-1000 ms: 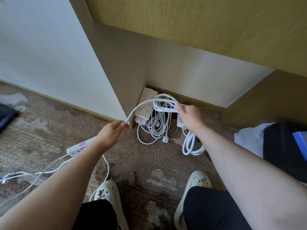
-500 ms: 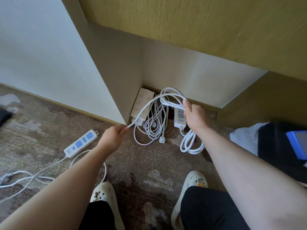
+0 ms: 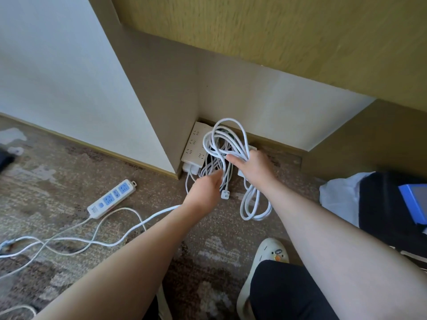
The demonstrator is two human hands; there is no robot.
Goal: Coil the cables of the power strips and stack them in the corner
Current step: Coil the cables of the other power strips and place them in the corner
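**One more loop goes onto the bundle**

The brown patterned carpet floor (image 3: 69, 188) meets the pale walls at a corner (image 3: 198, 116). A wide cream power strip with many sockets (image 3: 195, 144) already leans there, with its loose white cord beside it.

A second ago the long white cable (image 3: 227, 140) ran in a straight line between the two hands. Now the left hand (image 3: 205, 192) has moved up close to the right one, so the cable bends into a new loop. The right hand (image 3: 253, 167) grips the bundle of loops, fingers curled around it. The left hand pinches the cable just below, though its fingertips are hard to see.

A long tail of cable still lies on the floor, leading to the small white power strip with blue sockets (image 3: 112, 197). So I think more loops are needed before this strip can go in the corner.
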